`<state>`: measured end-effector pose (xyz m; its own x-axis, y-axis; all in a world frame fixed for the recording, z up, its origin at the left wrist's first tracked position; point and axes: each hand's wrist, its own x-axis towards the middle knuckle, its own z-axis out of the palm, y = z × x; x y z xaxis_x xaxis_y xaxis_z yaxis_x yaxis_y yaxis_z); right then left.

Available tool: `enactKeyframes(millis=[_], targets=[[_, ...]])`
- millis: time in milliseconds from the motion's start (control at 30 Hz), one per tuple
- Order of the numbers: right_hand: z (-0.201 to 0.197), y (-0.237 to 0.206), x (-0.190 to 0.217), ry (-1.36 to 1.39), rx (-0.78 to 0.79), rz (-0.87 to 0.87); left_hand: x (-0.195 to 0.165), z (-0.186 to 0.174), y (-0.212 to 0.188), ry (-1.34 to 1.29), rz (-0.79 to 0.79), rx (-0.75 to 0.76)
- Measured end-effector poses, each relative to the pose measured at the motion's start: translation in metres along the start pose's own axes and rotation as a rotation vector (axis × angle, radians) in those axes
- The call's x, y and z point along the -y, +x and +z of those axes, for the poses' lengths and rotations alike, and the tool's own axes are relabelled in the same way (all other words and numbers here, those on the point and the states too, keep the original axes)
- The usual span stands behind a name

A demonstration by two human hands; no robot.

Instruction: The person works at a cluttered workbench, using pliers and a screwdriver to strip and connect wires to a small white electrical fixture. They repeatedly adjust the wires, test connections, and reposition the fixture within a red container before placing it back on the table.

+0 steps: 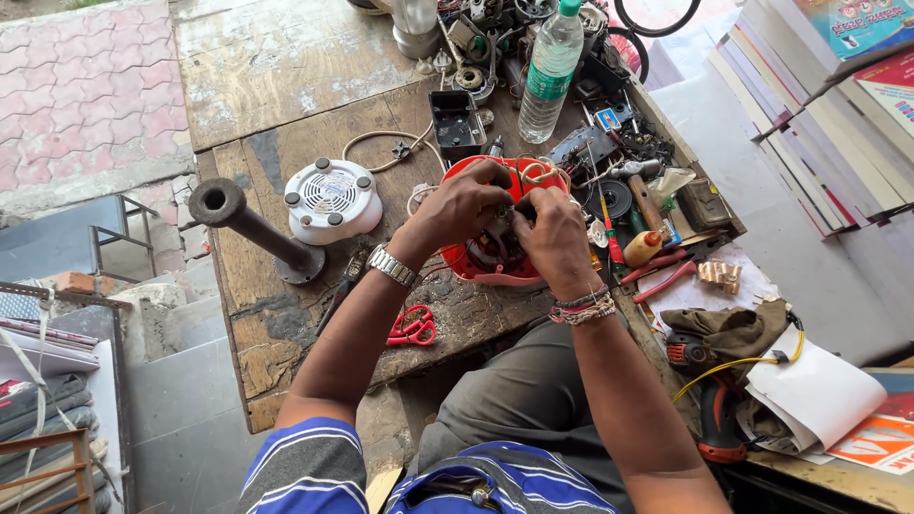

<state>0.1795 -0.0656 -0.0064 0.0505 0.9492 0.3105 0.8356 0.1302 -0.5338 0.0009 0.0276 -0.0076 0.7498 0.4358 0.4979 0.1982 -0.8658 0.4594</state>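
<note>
Blue striped sleeves, wristwatch [391, 266], perhaps thread bracelets [583, 306]

Left hand [464, 207] and right hand [550, 233] meet (fingers curled).

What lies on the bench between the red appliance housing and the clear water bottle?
In the head view, a small black open box lies between the red appliance housing and the water bottle, amid loose parts.

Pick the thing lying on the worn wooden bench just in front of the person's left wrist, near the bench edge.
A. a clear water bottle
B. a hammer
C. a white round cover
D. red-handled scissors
D: the red-handled scissors lie on the bench just below the left hand, while the bottle stands at the far side.
</note>
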Motion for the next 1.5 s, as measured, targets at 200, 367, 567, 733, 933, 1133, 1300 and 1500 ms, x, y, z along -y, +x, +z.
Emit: enactKeyframes(millis=[200, 367, 567, 733, 933, 1133, 1300, 1500], targets=[[-0.002, -0.001, -0.002, 0.036, -0.045, -0.055, 0.001, 0.0, 0.001, -0.032, -0.096, 0.046], [0.001, 0.0, 0.0, 0.006, -0.024, 0.0, 0.0, -0.001, 0.001, -0.037, -0.045, 0.015], [-0.001, -0.002, 0.0, 0.054, -0.039, -0.036, 0.002, 0.001, 0.001, -0.041, -0.079, 0.026], [-0.004, -0.002, 0.0, 0.08, -0.039, -0.079, 0.003, -0.001, 0.001, -0.041, -0.068, 0.031], [0.003, -0.001, 0.005, 0.017, -0.076, -0.026, 0.002, -0.003, 0.0, -0.043, -0.082, 0.04], [0.002, -0.001, 0.006, 0.02, -0.068, -0.018, 0.002, -0.004, 0.0, -0.065, -0.069, 0.035], [0.0, -0.003, 0.004, 0.048, -0.048, -0.051, 0.0, -0.005, -0.001, -0.065, -0.097, 0.049], [0.007, -0.003, 0.003, -0.027, -0.085, -0.026, 0.0, -0.004, -0.001, -0.052, -0.122, 0.057]])
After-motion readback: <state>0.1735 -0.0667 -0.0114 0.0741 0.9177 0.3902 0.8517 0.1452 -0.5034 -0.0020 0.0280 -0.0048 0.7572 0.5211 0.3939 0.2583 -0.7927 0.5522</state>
